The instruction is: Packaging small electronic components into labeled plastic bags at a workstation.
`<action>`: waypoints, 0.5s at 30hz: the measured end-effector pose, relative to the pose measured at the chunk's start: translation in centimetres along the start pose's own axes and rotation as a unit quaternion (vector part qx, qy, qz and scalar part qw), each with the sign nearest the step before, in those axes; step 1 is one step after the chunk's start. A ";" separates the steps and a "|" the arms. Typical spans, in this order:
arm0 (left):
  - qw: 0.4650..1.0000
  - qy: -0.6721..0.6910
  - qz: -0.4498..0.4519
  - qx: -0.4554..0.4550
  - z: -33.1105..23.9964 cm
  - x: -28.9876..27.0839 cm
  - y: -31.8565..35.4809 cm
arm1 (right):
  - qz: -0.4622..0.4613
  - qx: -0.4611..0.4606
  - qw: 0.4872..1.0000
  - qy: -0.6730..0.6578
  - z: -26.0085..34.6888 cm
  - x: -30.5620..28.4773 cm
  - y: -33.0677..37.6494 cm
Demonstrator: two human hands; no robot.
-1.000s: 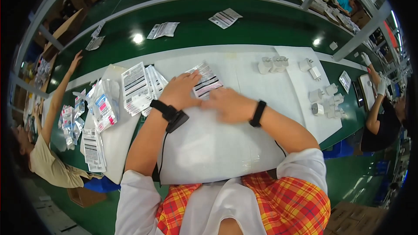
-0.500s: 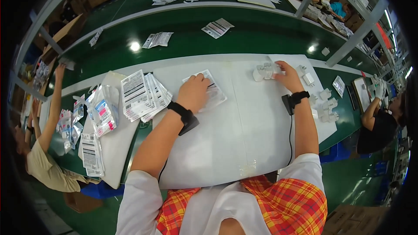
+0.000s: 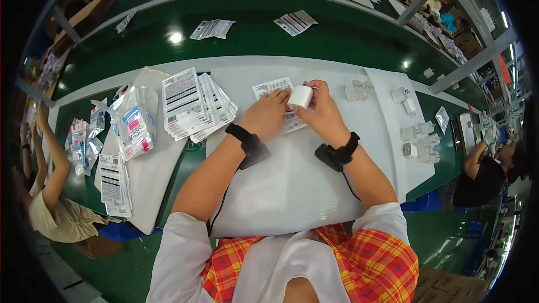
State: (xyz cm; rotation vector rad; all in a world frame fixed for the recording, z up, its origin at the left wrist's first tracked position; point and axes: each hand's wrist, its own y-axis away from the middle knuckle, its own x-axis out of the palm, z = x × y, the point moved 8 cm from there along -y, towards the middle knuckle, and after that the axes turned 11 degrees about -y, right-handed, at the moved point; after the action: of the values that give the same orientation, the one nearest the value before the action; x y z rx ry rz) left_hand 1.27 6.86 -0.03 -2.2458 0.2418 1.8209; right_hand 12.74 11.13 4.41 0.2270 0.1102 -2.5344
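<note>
My right hand [image 3: 321, 111] grips a white plug-in charger [image 3: 300, 96] between thumb and fingers, its smooth rounded end toward my left hand. On a printed flat pouch [image 3: 273, 86] rests my left hand [image 3: 267, 113], its fingers stretched out beside the charger and its thumb partly blurred. The two hands partly cover the pouch, which lies on the white work surface [image 3: 292, 179]. To the left of it lies a fanned stack of similar printed pouches [image 3: 188, 106]. White chargers [image 3: 418, 140] stand in groups at the right, and a clear-looking cluster [image 3: 358, 90] sits nearer my right hand.
Filled clear bags [image 3: 135, 120] and more printed pouches [image 3: 115, 185] lie at the left. Beyond a raised edge, a green conveyor-like surface [image 3: 241, 8] carries several loose pouches. Co-workers sit at left and right; a metal post [image 3: 477, 59] rises at the right.
My right hand has come from the plug cluster at the right to beside my left hand, bringing a white charger. My left hand remains on the pouch. The view has tilted slightly.
</note>
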 end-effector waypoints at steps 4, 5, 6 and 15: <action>0.977 0.201 -0.058 -0.037 1.1 -0.9 0.6 | 0.073 -0.101 0.964 0.234 0.7 1.8 2.4; 0.977 0.204 -0.056 -0.036 0.9 -1.1 0.6 | 0.115 -0.143 0.929 0.321 0.9 2.5 3.2; 0.983 0.173 -0.045 -0.047 0.8 -1.2 0.5 | 0.115 -0.139 0.930 0.321 0.7 2.9 3.0; 0.989 0.003 -0.108 -0.101 0.4 -2.6 1.7 | 0.120 -0.044 0.978 0.163 0.8 0.1 -0.1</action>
State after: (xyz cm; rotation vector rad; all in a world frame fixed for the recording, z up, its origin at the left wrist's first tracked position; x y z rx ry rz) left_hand -0.15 5.27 2.31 -2.3035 -0.1883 1.7938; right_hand 12.48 11.00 5.18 0.5830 0.3022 -2.2285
